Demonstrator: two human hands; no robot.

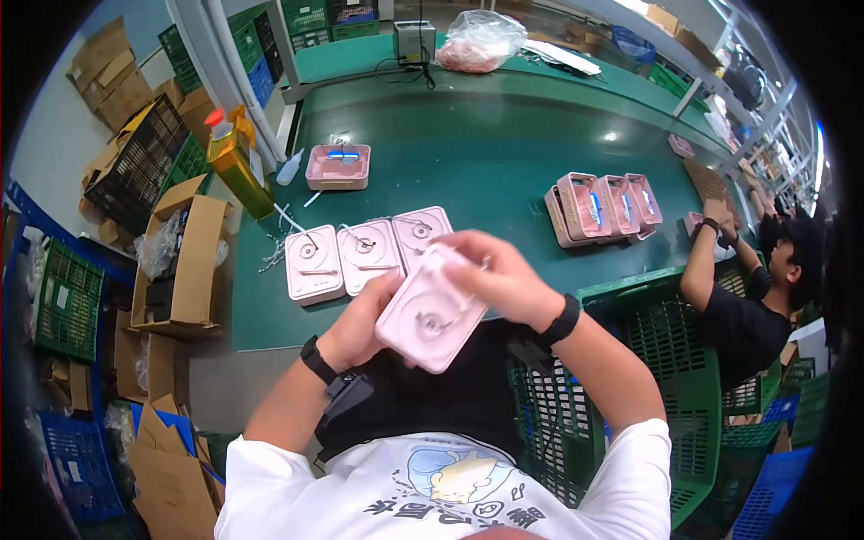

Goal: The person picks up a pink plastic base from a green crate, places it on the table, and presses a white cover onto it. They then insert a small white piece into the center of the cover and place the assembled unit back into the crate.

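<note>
Between my hands, above the table's near edge, I hold a pink plastic casing shaped like a small record player [437, 317], tilted, with a round turntable recess on its face. My left hand [362, 322] grips its left side. My right hand [500, 277] closes over its upper right, and the thumb lies across the face; whether the fingers pinch a small part is hidden. Three similar pink casings stand side by side just beyond: a left one [313, 264], a middle one [368, 254] and a right one [421, 232], with loose wires at their far edges.
An open pink shell [338, 168] lies farther back, near a yellow tin can [239, 169] and a small bottle [290, 168]. Several pink shells [601, 210] are grouped at the right. Green crates [666, 360] stand at my right; a co-worker [747, 288] sits beyond them.
</note>
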